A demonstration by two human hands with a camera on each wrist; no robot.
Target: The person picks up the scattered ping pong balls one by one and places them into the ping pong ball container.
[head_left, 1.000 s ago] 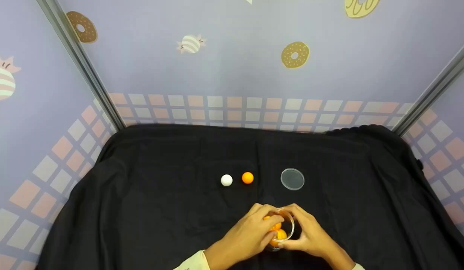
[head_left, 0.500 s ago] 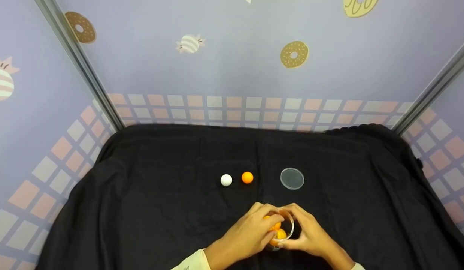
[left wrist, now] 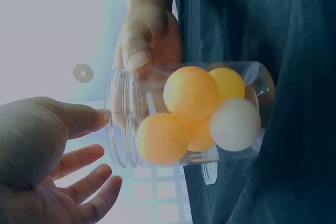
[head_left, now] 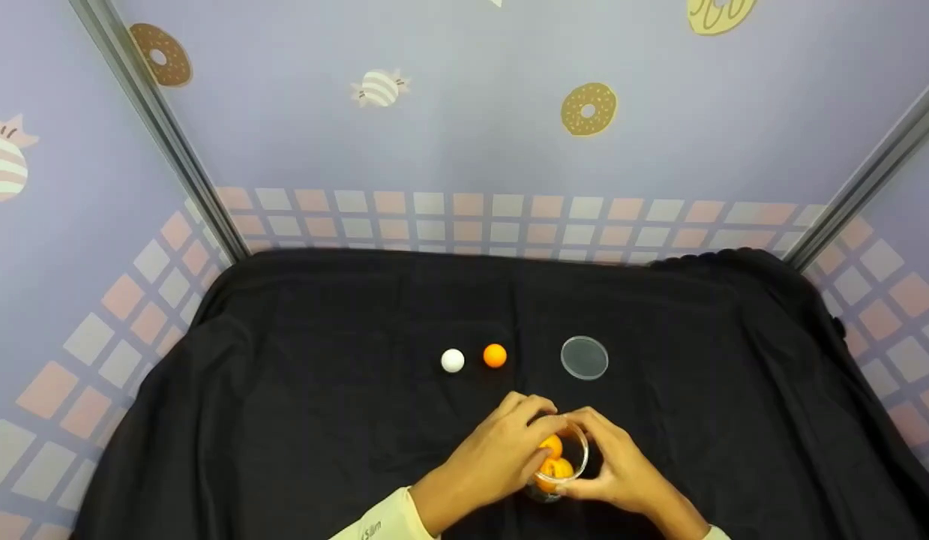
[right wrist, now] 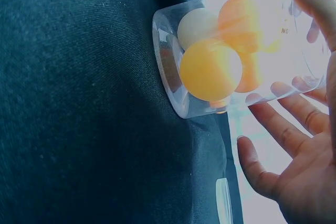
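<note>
My right hand (head_left: 621, 469) grips a clear plastic jar (left wrist: 124, 129) near its mouth, thumb on the near side and fingers round the far side. Inside lie several orange ping-pong balls (left wrist: 191, 93) and a white ping-pong ball (left wrist: 234, 124), as seen in the left wrist view. The jar stands upright on the black cloth. At its mouth is my left hand (head_left: 490, 454), the thumb by the rim and the other fingers loosely extended outside, with no ball between them. In the head view this hand hides the jar's left side.
Beyond the jar, a loose white ping-pong ball (head_left: 453, 361) and an orange ping-pong ball (head_left: 495, 355) lie side by side on the black cloth (head_left: 322, 420). A clear round lid (head_left: 584, 358) lies to their right. Patterned walls (head_left: 464, 135) stand behind and at both sides.
My left hand's fingers have lifted and drawn back from the jar's mouth, showing more of the orange balls inside. The right hand and the jar have stayed in place.
</note>
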